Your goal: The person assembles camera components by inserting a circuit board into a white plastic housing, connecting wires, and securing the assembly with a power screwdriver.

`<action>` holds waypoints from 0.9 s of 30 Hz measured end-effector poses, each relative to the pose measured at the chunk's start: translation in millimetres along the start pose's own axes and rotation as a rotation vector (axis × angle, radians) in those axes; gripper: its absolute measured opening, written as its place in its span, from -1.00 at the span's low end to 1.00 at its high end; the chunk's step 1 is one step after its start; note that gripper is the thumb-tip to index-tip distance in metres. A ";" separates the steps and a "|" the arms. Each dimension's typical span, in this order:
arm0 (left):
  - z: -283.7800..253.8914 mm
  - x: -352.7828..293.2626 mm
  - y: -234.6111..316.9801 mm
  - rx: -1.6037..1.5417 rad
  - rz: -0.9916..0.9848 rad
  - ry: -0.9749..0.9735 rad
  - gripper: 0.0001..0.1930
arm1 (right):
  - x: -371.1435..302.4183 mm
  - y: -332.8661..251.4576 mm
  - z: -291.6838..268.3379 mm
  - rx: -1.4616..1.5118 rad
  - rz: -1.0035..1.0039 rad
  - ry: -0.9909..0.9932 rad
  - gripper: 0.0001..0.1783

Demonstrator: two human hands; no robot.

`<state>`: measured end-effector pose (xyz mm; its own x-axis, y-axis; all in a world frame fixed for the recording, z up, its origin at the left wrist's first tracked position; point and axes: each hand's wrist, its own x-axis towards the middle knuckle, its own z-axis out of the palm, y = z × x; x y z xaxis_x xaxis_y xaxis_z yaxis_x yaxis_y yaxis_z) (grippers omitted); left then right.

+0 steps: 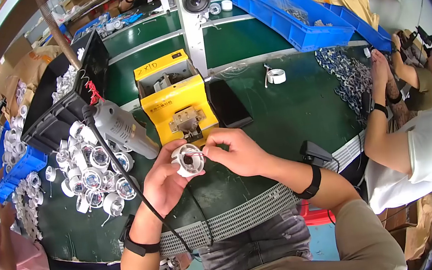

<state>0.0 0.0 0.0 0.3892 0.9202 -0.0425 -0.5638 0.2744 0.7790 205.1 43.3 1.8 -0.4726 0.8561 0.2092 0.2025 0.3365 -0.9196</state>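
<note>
My left hand [161,185] is closed around a white round plastic housing [181,154], holding it with the opening facing up over the near part of the bench. Thin red and white wires [195,153] come out of that opening. Pinched at the housing's right rim, the thumb and forefinger of my right hand [233,152] grip these wires. Just beyond both hands stands a yellow machine [175,107] with a metal block on its front. A heap of similar white housings [91,179], several with circuit boards inside, lies to the left.
A grey cylindrical tool [122,130] with a black cable [115,159] stands left of the machine. Right of it lies a black flat device [229,105]. Farther out are a white round part [276,76], small wired parts [348,79], a blue crate [296,37] and a black crate [55,115]. Co-workers sit on both sides.
</note>
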 end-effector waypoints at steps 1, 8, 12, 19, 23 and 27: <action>1.4 -0.3 0.1 -0.030 0.027 0.000 -0.49 | -0.5 0.7 1.0 0.006 -0.037 -0.005 -0.82; 8.1 0.5 -2.9 -0.069 0.073 -0.013 -0.48 | -2.2 2.2 2.0 -0.016 -0.165 0.050 -0.81; 4.8 -0.2 -10.8 0.083 0.149 -0.006 -0.50 | -3.3 -2.6 1.1 0.065 -0.040 -0.065 -0.82; 0.4 0.7 -16.7 0.098 0.258 0.024 -0.66 | -1.3 -9.9 -8.0 -0.076 -0.327 0.142 -0.69; 5.3 0.9 -14.7 0.006 0.287 0.103 -0.68 | -0.1 -7.0 -17.3 -0.451 -0.541 0.182 -0.72; 4.6 -1.1 -15.1 0.029 0.327 0.091 -0.65 | 2.7 -9.6 -22.4 -0.500 -0.717 0.229 -0.77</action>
<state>11.4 -6.4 -8.8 0.1238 0.9797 0.1579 -0.6269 -0.0462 0.7777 221.1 51.2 18.6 -0.4579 0.4145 0.7865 0.2996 0.9049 -0.3024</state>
